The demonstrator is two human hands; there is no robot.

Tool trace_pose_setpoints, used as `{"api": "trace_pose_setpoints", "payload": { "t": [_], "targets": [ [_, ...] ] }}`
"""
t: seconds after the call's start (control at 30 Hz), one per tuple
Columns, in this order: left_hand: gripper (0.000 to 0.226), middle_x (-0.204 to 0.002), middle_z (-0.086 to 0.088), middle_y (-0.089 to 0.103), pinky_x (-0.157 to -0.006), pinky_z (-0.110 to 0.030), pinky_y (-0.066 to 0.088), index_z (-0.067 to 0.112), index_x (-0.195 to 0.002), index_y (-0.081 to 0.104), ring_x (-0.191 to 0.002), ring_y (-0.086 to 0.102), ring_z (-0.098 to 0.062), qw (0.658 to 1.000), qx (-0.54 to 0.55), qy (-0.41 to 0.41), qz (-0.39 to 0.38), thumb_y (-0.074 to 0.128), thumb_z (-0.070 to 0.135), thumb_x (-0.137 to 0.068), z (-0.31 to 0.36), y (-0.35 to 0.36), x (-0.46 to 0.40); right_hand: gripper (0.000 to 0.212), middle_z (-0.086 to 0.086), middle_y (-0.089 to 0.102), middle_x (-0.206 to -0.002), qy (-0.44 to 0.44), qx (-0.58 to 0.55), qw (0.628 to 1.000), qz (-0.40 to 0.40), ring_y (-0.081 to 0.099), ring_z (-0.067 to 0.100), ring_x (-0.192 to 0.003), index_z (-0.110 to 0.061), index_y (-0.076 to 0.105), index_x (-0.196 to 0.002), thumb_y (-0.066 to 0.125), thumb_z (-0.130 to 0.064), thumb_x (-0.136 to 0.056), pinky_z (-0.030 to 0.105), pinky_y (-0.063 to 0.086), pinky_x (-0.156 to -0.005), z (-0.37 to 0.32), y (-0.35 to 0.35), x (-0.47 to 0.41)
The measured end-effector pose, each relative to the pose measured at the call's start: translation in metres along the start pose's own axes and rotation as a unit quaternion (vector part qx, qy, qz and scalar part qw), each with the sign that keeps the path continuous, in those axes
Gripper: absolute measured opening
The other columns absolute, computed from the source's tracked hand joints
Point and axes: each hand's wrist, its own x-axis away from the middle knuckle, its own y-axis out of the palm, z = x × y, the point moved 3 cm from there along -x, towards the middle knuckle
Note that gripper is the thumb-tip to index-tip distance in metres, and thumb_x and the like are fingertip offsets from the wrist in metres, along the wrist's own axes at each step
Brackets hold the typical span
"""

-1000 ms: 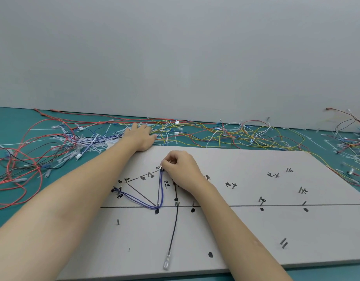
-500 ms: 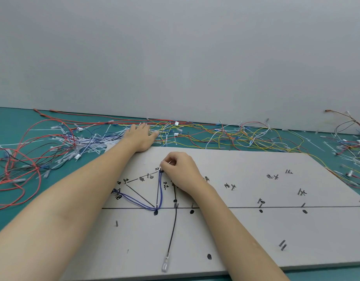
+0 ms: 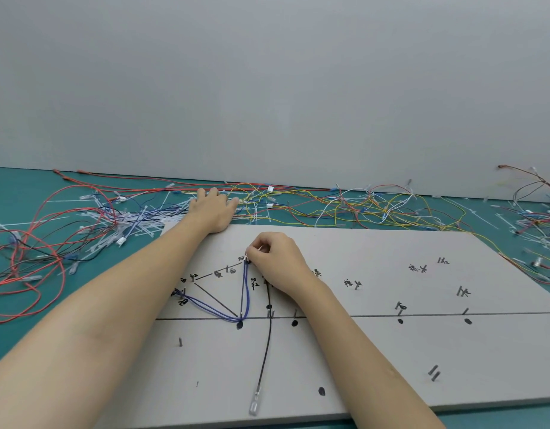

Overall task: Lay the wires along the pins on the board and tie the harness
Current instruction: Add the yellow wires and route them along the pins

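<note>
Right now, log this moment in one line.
left hand: open, reaching into loose wires | right hand: pinching blue wire at pin | board: harness untied

I note a pale grey board [image 3: 375, 351] with black hand-drawn lines and dots, on a teal table [image 3: 19, 187]. By my right hand [image 3: 278, 261] runs a blue-violet wire [image 3: 247, 292]; below it, a black wire [image 3: 267, 345]. Beyond my left hand [image 3: 213, 209]: red, yellow, white and blue loose wires [image 3: 345, 209], and white cable ties [image 3: 134, 221].
</note>
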Motion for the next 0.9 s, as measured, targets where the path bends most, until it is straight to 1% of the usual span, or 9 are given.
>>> {"api": "trace_pose_setpoints", "payload": {
  "t": [0.1, 0.23, 0.4, 0.53, 0.6, 0.67, 0.73, 0.83, 0.9],
  "targets": [
    [0.041, -0.124, -0.016, 0.050, -0.097, -0.049, 0.032, 0.012, -0.119, 0.056, -0.118, 0.038, -0.037, 0.998, 0.003, -0.014, 0.055, 0.023, 0.029, -0.102, -0.001, -0.005, 0.002, 0.013, -0.008, 0.058, -0.067, 0.002, -0.006, 1.000, -0.002, 0.053, 0.014, -0.068, -0.018, 0.067, -0.077, 0.057, -0.021, -0.084, 0.027, 0.042, -0.063, 0.000, 0.000, 0.001],
    [0.033, -0.113, -0.014, 0.064, -0.095, -0.041, 0.035, 0.008, -0.099, 0.065, -0.109, 0.055, -0.034, 0.993, 0.048, -0.024, 0.104, 0.034, 0.019, -0.100, -0.006, -0.010, -0.001, 0.013, -0.009, 0.057, -0.065, 0.003, -0.011, 1.000, -0.005, 0.051, 0.013, -0.064, -0.017, 0.067, -0.077, 0.056, -0.021, -0.083, 0.026, 0.040, -0.061, 0.000, 0.000, 0.001],
    [0.029, -0.121, -0.012, 0.064, -0.098, -0.041, 0.043, 0.012, -0.110, 0.069, -0.117, 0.054, -0.032, 0.983, 0.148, -0.047, 0.097, 0.049, 0.003, -0.091, -0.024, -0.018, -0.004, 0.013, -0.009, 0.058, -0.067, 0.004, -0.011, 1.000, -0.010, 0.052, 0.012, -0.065, -0.019, 0.066, -0.076, 0.056, -0.022, -0.084, 0.026, 0.039, -0.059, -0.001, 0.000, 0.001],
    [0.015, -0.101, -0.002, 0.070, -0.098, -0.041, 0.031, 0.021, -0.096, 0.073, -0.110, 0.055, -0.027, 0.986, 0.133, -0.074, 0.068, 0.060, 0.022, -0.089, -0.031, -0.020, -0.005, 0.013, -0.008, 0.058, -0.069, 0.003, -0.012, 1.000, -0.010, 0.053, 0.014, -0.067, -0.019, 0.066, -0.077, 0.056, -0.022, -0.085, 0.026, 0.041, -0.061, 0.000, 0.000, 0.001],
    [0.017, -0.093, -0.001, 0.070, -0.095, -0.041, 0.028, 0.022, -0.092, 0.074, -0.104, 0.054, -0.026, 0.988, 0.110, -0.093, 0.053, 0.062, 0.034, -0.088, -0.037, -0.022, -0.005, 0.013, -0.008, 0.058, -0.068, 0.004, -0.013, 1.000, -0.011, 0.053, 0.014, -0.066, -0.019, 0.066, -0.077, 0.056, -0.022, -0.085, 0.026, 0.041, -0.061, 0.000, 0.000, 0.001],
    [0.022, -0.096, -0.002, 0.069, -0.095, -0.041, 0.027, 0.021, -0.092, 0.074, -0.099, 0.049, -0.026, 0.988, 0.112, -0.102, 0.033, 0.063, 0.040, -0.088, -0.042, -0.024, -0.005, 0.013, -0.008, 0.058, -0.069, 0.004, -0.012, 1.000, -0.011, 0.054, 0.015, -0.067, -0.018, 0.066, -0.078, 0.056, -0.022, -0.085, 0.026, 0.042, -0.061, 0.000, 0.000, 0.001],
    [0.016, -0.099, -0.004, 0.069, -0.093, -0.041, 0.027, 0.021, -0.094, 0.075, -0.097, 0.048, -0.028, 0.984, 0.139, -0.104, 0.025, 0.063, 0.030, -0.088, -0.044, -0.028, -0.005, 0.014, -0.007, 0.059, -0.070, 0.004, -0.011, 1.000, -0.012, 0.054, 0.015, -0.067, -0.017, 0.067, -0.080, 0.055, -0.022, -0.085, 0.026, 0.042, -0.061, 0.000, 0.000, 0.001],
    [0.017, -0.102, -0.002, 0.071, -0.091, -0.037, 0.028, 0.023, -0.095, 0.075, -0.104, 0.054, -0.028, 0.972, 0.203, -0.101, 0.054, 0.061, 0.017, -0.089, -0.042, -0.035, -0.004, 0.013, -0.008, 0.059, -0.069, 0.005, -0.008, 1.000, -0.012, 0.054, 0.014, -0.065, -0.018, 0.066, -0.079, 0.055, -0.023, -0.085, 0.026, 0.041, -0.060, -0.001, 0.000, 0.001],
    [0.015, -0.105, -0.004, 0.071, -0.099, -0.035, 0.036, 0.017, -0.100, 0.075, -0.107, 0.058, -0.026, 0.943, 0.302, -0.098, 0.104, 0.064, 0.016, -0.090, -0.040, -0.043, -0.004, 0.014, -0.008, 0.058, -0.069, 0.005, -0.006, 1.000, -0.011, 0.053, 0.013, -0.064, -0.017, 0.066, -0.079, 0.055, -0.022, -0.085, 0.026, 0.041, -0.060, -0.001, -0.001, 0.001]
  ]
}}
